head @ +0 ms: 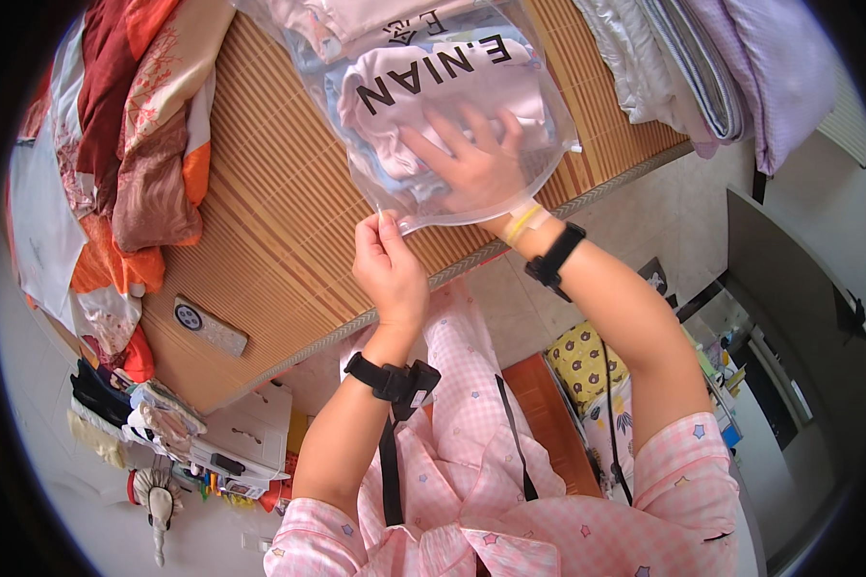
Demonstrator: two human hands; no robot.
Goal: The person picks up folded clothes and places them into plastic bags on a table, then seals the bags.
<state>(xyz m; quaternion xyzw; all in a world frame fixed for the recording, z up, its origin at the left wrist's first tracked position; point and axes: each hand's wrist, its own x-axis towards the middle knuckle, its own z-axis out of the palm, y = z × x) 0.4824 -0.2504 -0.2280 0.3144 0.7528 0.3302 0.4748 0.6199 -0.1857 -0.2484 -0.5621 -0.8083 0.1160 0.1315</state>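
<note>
A clear plastic zip bag bearing black writing lies on a bamboo mat at the top of the view. Through the plastic I see folded pale pink clothing and light blue fabric. My left hand pinches the near left edge of the bag's mouth between thumb and fingers. My right hand has gone in through that mouth, its wrist at the rim. Its fingers are spread flat over the pink clothing, slightly blurred and seen through the plastic.
The bamboo mat covers the bed before me, with a braided near edge. A phone lies on it, left of my left hand. Crumpled red and orange bedding is heaped at the left. Folded quilts stand at the upper right.
</note>
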